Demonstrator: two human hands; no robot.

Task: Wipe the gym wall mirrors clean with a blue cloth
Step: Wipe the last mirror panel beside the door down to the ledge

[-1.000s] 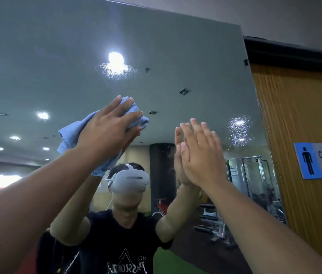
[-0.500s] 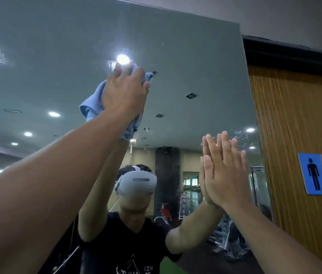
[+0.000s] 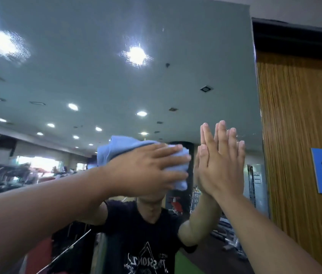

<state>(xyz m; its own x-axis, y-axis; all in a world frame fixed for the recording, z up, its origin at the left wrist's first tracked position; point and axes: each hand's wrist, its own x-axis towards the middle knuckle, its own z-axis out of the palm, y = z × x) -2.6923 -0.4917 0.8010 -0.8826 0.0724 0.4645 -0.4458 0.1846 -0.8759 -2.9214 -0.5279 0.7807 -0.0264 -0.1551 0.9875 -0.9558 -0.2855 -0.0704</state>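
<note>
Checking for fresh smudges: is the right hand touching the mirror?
Touching. The head view shows the right hand flat on the mirror, its fingers meeting their reflection with no gap.

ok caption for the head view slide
Left hand presses a crumpled blue cloth to the gym wall mirror while the right hand rests flat on the glass.
</note>
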